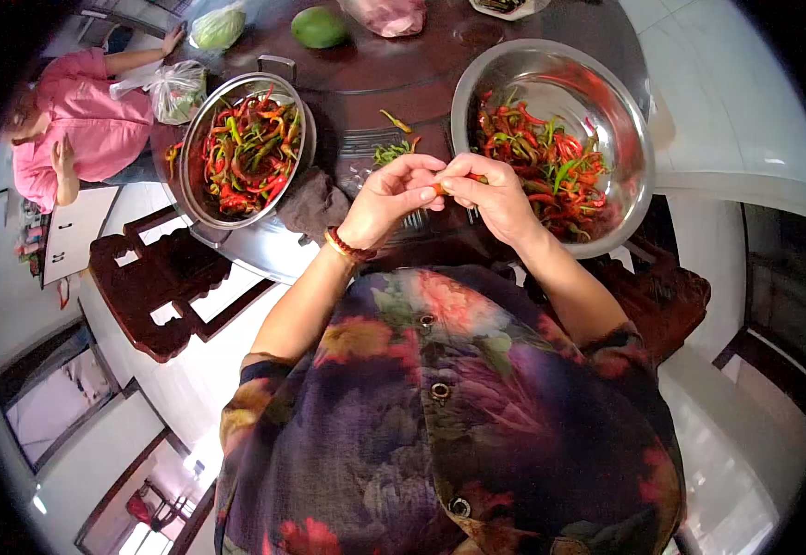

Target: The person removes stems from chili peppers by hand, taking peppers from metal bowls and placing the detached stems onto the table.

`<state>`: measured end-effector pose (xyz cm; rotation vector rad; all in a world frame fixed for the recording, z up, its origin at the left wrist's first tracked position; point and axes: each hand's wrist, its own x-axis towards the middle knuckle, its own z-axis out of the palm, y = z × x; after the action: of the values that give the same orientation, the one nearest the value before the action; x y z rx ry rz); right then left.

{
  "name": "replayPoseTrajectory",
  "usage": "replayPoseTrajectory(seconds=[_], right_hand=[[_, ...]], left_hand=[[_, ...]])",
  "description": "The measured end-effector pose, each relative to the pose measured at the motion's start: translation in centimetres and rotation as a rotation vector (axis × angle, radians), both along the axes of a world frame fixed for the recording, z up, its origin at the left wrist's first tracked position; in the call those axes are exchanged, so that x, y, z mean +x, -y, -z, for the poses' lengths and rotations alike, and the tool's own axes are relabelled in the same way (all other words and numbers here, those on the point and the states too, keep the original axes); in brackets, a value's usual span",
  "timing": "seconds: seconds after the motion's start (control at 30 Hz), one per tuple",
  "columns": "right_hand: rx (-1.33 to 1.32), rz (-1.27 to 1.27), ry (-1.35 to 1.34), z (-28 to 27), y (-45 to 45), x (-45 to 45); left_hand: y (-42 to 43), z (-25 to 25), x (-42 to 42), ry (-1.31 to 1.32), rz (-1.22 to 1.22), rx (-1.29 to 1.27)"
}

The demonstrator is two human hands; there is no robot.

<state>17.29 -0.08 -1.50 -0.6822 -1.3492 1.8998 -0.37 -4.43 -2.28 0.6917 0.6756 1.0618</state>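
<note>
My left hand (392,202) and my right hand (490,196) meet over the table's near edge, fingertips pinched together on a small red chili pepper (473,178). Most of the pepper is hidden by the fingers. To the right, close beside my right hand, a large steel bowl (630,129) holds many red and green chilies. On the left stands a steel pot with handles (306,139), heaped with red and green chilies. Green stems (392,153) lie in a small pile just beyond my hands, and one loose chili (396,121) lies behind them.
A dark cloth (315,205) lies between the pot and my left wrist. Farther back are a green mango-like fruit (319,28), a wrapped cabbage (218,28), a pink bag (386,15) and a clear bag (177,92). A person in pink (98,120) is at the left.
</note>
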Motion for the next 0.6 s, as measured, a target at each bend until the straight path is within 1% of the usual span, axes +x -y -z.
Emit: replayPoseTrajectory(seconds=[0.07,0.13,0.23,0.27,0.33,0.43,0.53,0.6], right_hand=[[-0.099,-0.01,-0.044,0.3,0.0,0.1],[-0.155,-0.006,-0.04,0.0,0.1,0.1],[-0.323,0.033,-0.094,-0.5,0.1,-0.1],[-0.299,0.04,-0.087,-0.5,0.2,-0.2],[-0.252,0.054,-0.071,-0.6,0.2,-0.2],[-0.078,0.026,-0.054,-0.6,0.0,0.1],[0.11,0.099,0.057,-1.6,0.5,-0.3],[0.307,0.134,0.137,-1.5,0.5,0.1]], left_hand=[[0.1,-0.1,0.1,0.072,-0.013,-0.06],[0.1,-0.3,0.2,0.075,-0.008,-0.065],[0.1,-0.2,0.3,0.102,-0.021,-0.047],[0.1,-0.2,0.4,0.115,-0.027,-0.035],[0.0,-0.4,0.4,0.06,-0.05,0.01],[-0.1,-0.5,0.4,-0.066,-0.098,0.102],[0.0,-1.0,0.5,-0.241,-0.145,0.181],[0.2,-1.7,0.7,-0.325,-0.158,0.21]])
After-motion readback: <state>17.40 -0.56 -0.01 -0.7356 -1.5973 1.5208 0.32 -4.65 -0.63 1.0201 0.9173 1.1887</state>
